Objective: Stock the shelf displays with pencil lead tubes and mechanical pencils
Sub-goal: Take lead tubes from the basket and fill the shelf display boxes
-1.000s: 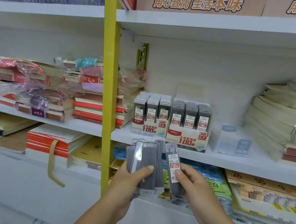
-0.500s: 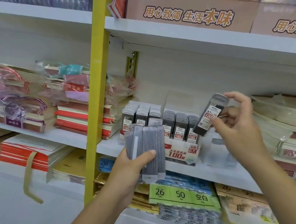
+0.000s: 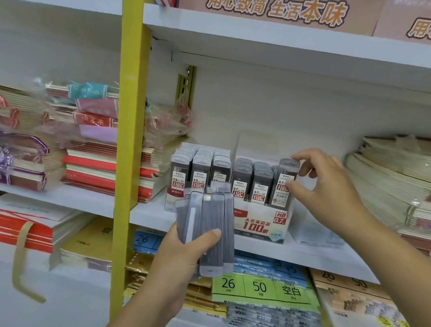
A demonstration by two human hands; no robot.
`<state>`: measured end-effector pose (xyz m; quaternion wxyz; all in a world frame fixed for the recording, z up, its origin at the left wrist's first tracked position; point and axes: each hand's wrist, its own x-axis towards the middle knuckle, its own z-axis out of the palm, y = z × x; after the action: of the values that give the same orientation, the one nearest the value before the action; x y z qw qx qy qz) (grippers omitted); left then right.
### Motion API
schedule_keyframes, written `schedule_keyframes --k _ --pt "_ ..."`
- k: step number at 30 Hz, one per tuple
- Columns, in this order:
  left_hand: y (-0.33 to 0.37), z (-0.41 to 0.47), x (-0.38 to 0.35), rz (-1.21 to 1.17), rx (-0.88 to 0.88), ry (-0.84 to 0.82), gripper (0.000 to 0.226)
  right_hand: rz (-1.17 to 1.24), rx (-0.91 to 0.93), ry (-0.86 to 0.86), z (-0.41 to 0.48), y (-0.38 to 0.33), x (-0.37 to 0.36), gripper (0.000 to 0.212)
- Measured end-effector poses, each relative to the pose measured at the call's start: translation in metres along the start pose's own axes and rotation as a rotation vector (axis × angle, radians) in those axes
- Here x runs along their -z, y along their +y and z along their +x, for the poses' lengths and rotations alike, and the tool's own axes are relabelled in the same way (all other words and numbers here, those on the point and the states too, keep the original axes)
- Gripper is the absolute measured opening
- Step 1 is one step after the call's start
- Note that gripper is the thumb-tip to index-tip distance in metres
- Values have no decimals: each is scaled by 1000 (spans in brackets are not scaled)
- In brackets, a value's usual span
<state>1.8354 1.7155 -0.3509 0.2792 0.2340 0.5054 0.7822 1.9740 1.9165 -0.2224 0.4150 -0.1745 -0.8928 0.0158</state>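
Your left hand (image 3: 182, 258) grips a fan of grey lead tubes (image 3: 215, 218) before the front edge of the shelf (image 3: 147, 213). Your right hand (image 3: 326, 189) pinches one labelled tube (image 3: 281, 199) upright at the right end of the display box (image 3: 261, 225), with open room above.

- Bright, even, cool-white light fills the view; no lamp shows
- A soft grey shadow lies under the upper shelf board (image 3: 304, 65) and fades down the back wall, so the light falls from above and in front
- No hard glare: only a dull sheen on the plastic wrap (image 3: 1, 140) at left and on the fanned lead tubes (image 3: 212, 223) in the left hand (image 3: 182, 260)
- Sharpest at centre, where the display box (image 3: 261, 224) print reads clearly
- The right hand (image 3: 326, 183) and the single tube (image 3: 284, 183) it pinches look slightly soft
- Motion smear blurs the notebook stacks (image 3: 93, 169) at left and the paper packs (image 3: 353, 318) at lower right
- The yellow upright (image 3: 125, 124) leans and the shelf edges bow toward the borders
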Motion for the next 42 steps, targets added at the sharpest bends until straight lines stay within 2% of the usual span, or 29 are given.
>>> schedule_keyframes --k 5,8,10,13,15,17,20,26,28,32,36,42 --pt "1 2 0 -21 9 -9 43 -232 -58 -5 -6 -1 -8 25" --pt "1 -1 -1 -16 22 -40 41 -211 -48 108 -19 -16 -6 29" --pt "0 -4 -3 -16 21 -59 40 18 -39 122 -37 -36 -7 30" --pt "-1 -9 -6 -1 19 -67 46 479 -190 -141 -65 -69 -22 33" --pt "0 -13 -8 8 27 -90 57 712 -295 -251 -79 -80 -34 47" --pt "-1 -15 -7 8 52 -111 62 858 -356 -259 -87 -82 -42 58" --pt "-3 -17 -4 -21 104 -134 61 975 -431 -254 -93 -81 -49 59" --pt "2 -18 13 -45 84 -96 60 957 -558 -226 -93 -83 -65 22" --pt "5 -18 19 -93 61 -106 55 967 -553 -234 -92 -79 -59 22" --pt "10 -19 25 -79 22 -123 52 1071 -465 -367 -98 -78 -47 29" --pt "13 -21 23 -20 -33 -97 53 910 -359 -457 -104 -79 -46 35" --pt "20 -23 23 -2 -46 -44 61 803 -361 -615 -107 -78 -42 34"
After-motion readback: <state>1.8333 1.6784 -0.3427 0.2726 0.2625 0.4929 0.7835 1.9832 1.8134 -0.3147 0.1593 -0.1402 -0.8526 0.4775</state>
